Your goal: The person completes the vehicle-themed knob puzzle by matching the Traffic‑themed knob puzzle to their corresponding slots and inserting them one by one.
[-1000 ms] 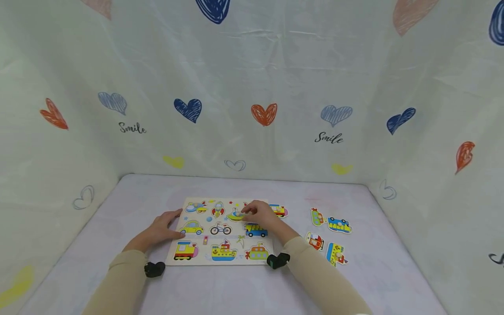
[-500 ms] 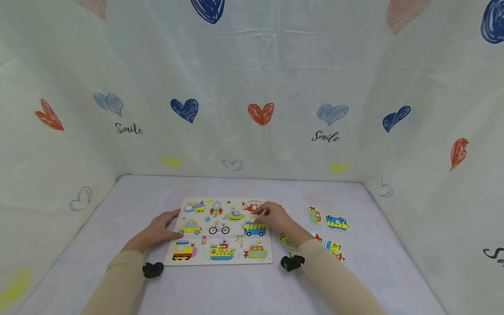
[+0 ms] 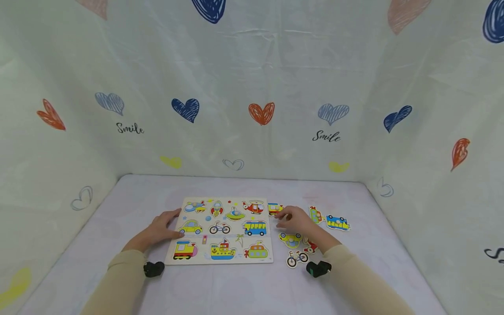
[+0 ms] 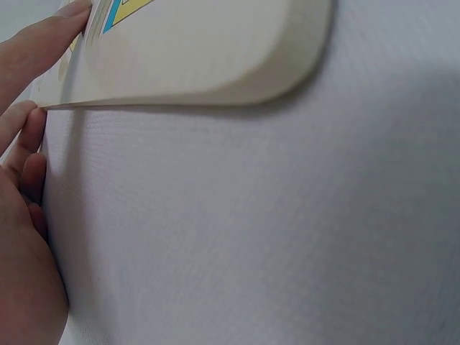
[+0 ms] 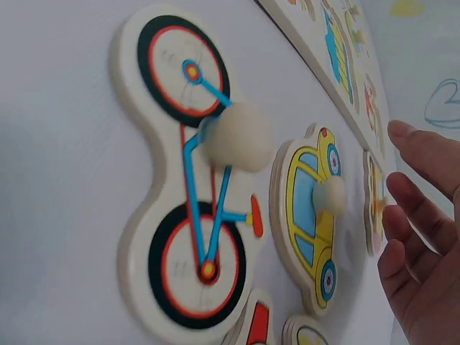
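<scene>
A pale wooden puzzle board (image 3: 232, 238) with vehicle pictures lies flat on the table. My left hand (image 3: 159, 229) rests at its left edge; in the left wrist view the thumb (image 4: 36, 47) presses on top and other fingers touch the side. My right hand (image 3: 297, 221) hovers just right of the board, fingers loosely bent, holding nothing. It is nearest to a train piece (image 3: 274, 209) and a yellow car piece (image 3: 290, 240). A knobbed bicycle piece (image 5: 187, 180) lies closer to the right wrist camera.
Beyond the right hand lie a submarine piece (image 3: 315, 215) and a bus piece (image 3: 337, 223). A red piece (image 3: 311, 247) is partly hidden by the right wrist. A white curtain (image 3: 220, 140) with printed hearts stands behind the table (image 3: 189, 288).
My right hand has left the flying saucer on the board and moved right, off the board and over the loose pieces. The left hand has stayed at the board's edge.
</scene>
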Action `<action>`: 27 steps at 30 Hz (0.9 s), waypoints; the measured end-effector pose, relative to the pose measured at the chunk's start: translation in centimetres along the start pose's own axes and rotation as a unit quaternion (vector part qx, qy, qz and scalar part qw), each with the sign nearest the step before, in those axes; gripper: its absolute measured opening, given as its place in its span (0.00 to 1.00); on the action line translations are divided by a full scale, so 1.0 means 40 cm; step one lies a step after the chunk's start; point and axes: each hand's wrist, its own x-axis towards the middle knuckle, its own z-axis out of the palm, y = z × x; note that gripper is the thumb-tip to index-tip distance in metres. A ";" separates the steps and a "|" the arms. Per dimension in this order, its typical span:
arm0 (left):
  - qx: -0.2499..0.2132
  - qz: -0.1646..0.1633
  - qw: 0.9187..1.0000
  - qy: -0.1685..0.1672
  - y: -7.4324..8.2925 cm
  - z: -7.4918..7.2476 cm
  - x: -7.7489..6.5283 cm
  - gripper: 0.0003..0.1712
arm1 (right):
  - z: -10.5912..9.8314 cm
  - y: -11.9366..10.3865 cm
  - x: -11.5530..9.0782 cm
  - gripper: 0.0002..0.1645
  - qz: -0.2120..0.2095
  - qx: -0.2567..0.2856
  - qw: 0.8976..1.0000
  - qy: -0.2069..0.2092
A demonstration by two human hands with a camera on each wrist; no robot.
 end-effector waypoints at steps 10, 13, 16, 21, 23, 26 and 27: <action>0.003 0.003 1.000 -0.001 0.007 -0.005 -0.003 0.58 | -0.039 0.057 -0.066 0.12 -0.014 0.002 1.000 0.007; 0.003 0.004 1.000 -0.001 0.010 -0.007 -0.005 0.58 | -0.049 0.072 -0.086 0.12 -0.014 -0.003 1.000 0.010; 0.000 0.001 1.000 -0.002 0.013 -0.008 -0.006 0.58 | -0.058 0.089 -0.105 0.12 -0.009 0.006 1.000 0.007; -0.005 -0.006 1.000 -0.002 0.012 -0.007 -0.008 0.58 | -0.074 0.110 -0.136 0.13 -0.007 0.018 1.000 0.005; -0.006 -0.007 1.000 -0.002 0.009 -0.005 -0.007 0.58 | -0.079 0.116 -0.144 0.14 -0.013 0.016 1.000 0.004; -0.006 -0.005 1.000 -0.002 0.006 -0.002 -0.004 0.58 | -0.083 0.125 -0.155 0.14 -0.016 0.013 1.000 0.004; -0.006 -0.005 1.000 -0.002 0.004 -0.001 -0.003 0.58 | -0.084 0.129 -0.159 0.14 -0.015 0.012 1.000 0.004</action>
